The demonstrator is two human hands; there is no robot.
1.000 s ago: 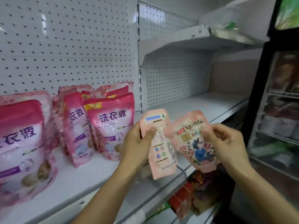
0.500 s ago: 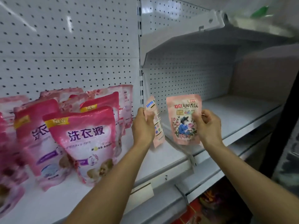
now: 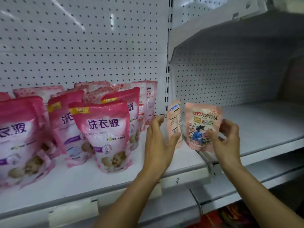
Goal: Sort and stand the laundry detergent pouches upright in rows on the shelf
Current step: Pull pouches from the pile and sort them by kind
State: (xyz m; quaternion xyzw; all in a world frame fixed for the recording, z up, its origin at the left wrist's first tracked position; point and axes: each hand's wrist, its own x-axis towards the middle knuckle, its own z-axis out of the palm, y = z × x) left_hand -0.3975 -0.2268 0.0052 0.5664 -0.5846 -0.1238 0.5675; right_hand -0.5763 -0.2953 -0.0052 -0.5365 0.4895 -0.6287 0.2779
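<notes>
Shelf; left pouches edge-cropped.

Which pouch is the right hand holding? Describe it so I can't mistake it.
Start at the upright post between the two pegboard bays. Just to its right, at the shelf's front edge, the right hand holds the pale peach pouch. Unlike the edge-on pouch beside it, it faces front, showing a blue-dressed figure among flowers.

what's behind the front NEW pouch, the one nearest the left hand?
Behind the front pouch stands another NEW pouch, only its top and right edge showing. Paler pink pouches stand further back, against the pegboard. Their lower parts are covered.
</notes>
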